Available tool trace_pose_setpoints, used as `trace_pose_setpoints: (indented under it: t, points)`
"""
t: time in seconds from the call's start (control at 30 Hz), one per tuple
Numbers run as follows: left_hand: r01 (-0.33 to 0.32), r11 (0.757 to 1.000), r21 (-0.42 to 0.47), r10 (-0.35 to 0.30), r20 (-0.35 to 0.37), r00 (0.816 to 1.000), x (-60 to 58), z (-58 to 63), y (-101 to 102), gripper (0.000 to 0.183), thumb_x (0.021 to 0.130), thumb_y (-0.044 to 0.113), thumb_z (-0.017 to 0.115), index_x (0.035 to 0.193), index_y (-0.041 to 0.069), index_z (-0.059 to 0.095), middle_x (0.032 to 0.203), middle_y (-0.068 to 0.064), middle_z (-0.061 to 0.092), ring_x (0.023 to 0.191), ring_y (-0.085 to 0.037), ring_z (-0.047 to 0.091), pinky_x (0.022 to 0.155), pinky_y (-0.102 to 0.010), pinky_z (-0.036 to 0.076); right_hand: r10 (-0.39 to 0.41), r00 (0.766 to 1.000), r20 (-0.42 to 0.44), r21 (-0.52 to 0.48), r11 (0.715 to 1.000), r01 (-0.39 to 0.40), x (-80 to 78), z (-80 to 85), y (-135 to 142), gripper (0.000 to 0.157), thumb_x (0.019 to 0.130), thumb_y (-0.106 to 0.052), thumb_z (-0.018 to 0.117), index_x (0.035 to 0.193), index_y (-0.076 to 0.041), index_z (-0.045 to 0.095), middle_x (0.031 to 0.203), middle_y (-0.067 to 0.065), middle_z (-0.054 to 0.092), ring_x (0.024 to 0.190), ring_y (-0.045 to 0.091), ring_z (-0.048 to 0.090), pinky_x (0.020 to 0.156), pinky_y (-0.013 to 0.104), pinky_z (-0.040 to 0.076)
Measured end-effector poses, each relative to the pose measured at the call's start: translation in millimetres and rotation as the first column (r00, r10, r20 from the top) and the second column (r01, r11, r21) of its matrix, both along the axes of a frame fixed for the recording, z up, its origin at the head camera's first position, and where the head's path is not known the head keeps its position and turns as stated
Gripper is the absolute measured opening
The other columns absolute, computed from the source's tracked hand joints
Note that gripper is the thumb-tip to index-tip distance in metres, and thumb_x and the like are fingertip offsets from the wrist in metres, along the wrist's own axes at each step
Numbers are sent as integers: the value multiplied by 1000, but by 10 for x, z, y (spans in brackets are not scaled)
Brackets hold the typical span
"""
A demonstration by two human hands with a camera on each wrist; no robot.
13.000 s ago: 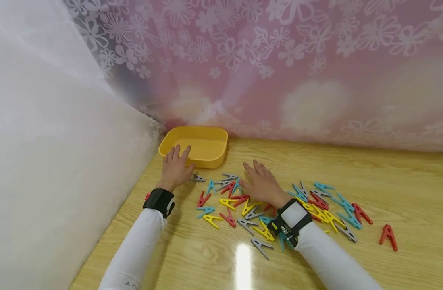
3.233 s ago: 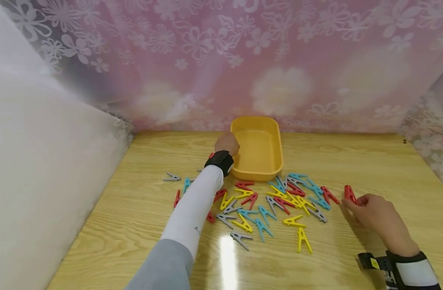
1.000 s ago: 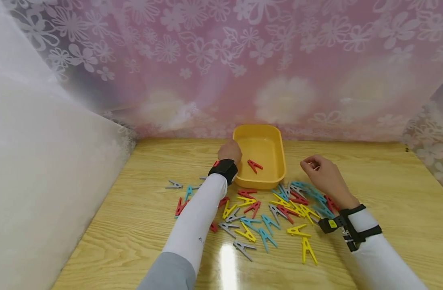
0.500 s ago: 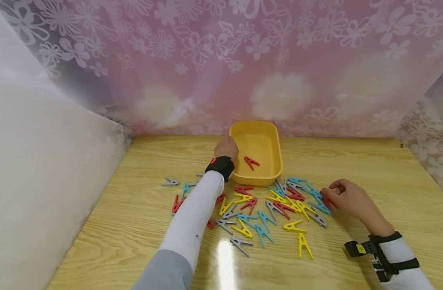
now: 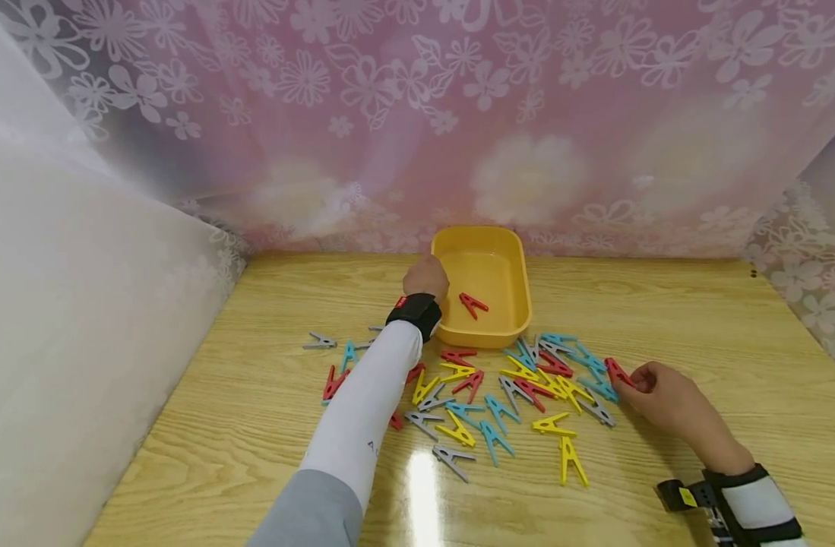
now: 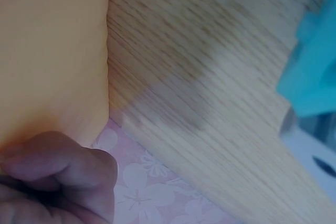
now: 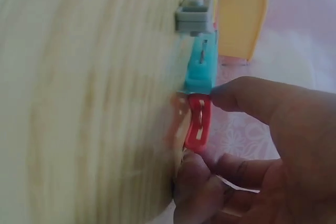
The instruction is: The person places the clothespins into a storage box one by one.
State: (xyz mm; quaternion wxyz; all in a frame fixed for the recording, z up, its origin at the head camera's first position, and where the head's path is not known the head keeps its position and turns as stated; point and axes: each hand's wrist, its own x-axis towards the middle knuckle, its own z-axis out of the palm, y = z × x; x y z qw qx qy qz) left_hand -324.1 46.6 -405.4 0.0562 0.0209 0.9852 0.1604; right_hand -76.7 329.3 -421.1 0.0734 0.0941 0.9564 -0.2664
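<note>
My left hand (image 5: 427, 278) grips the left rim of a yellow plastic bin (image 5: 482, 339); in the left wrist view its curled fingers (image 6: 58, 161) lie against the bin's side. One red clothespin (image 5: 472, 305) lies inside the bin. Farther right, my right hand (image 5: 673, 399) pinches another red clothespin (image 5: 618, 372) at the right end of the pile. Seen from the right wrist, thumb and fingers sit at opposite ends of that red clothespin (image 7: 198, 121), close to the table. A blue clothespin (image 7: 203, 66) lies just beyond it.
Several clothespins in red, yellow, blue and grey spread in front of the bin, among them a yellow one (image 5: 571, 460) near the front and a grey one (image 5: 320, 341) at left. My left forearm crosses over some. A pink flowered curtain (image 5: 417, 137) hangs behind the wooden table (image 5: 239, 456).
The bin has moved right from the left corner and turned lengthwise. The first red clothespin went from my right hand into it. My right hand has since come back to the pile's right end.
</note>
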Motion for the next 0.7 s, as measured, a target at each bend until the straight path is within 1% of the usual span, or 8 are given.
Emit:
trace_pose_setpoints:
  t: [0.17,0.3,0.37,0.47,0.53,0.6,0.7]
  points:
    - [6,1000,6,-6,-7,1000,-32,-34,-12,23,99,22,51,106,7,67,95,-5,69,83,-21,67,68,-35,55,-6,1000,-11,36,999,6,4,7,-24,43,91,-32,61,98,10,54,80,11,57,65,20,50,54,33,40]
    - [11,1000,1,-11,-14,1000,-21,-40,-9,23,100,22,50,106,8,68,95,-5,69,83,-21,67,68,-35,55,-19,1000,5,56,998,18,29,27,-12,50,91,-39,60,97,10,55,81,12,58,66,21,51,55,33,40]
    - [8,1000,5,-8,-16,1000,-9,-27,-7,24,100,22,50,105,8,68,95,-5,69,83,-21,67,69,-35,55,-32,999,30,66,997,30,46,31,-12,52,91,-43,59,94,9,54,77,11,57,63,21,50,53,33,39]
    - [0,1000,4,0,-21,1000,11,4,-7,24,100,22,49,105,8,68,95,-5,69,83,-21,67,69,-35,55,-57,997,45,84,995,53,70,22,-28,50,90,-46,59,86,4,54,69,7,51,57,20,46,50,32,34]
    - [-7,1000,0,7,-22,1000,20,17,-5,24,100,22,49,105,8,68,95,-5,69,83,-21,67,69,-35,55,-76,996,42,94,993,72,82,15,-40,49,89,-45,60,83,3,54,66,5,49,56,20,45,49,32,33]
    - [-10,1000,-7,10,-19,1000,27,24,-1,23,99,23,51,105,8,68,94,-4,69,82,-20,67,69,-34,55,-91,995,38,98,991,87,87,24,-40,50,89,-45,60,84,4,55,67,6,51,56,20,45,49,32,33]
    - [-13,1000,-17,13,-15,1000,26,28,-8,22,98,25,54,105,8,68,93,-4,69,80,-18,67,68,-33,55,-85,996,34,91,993,82,62,66,-27,54,91,-44,59,92,10,56,71,8,56,57,21,47,49,32,35]
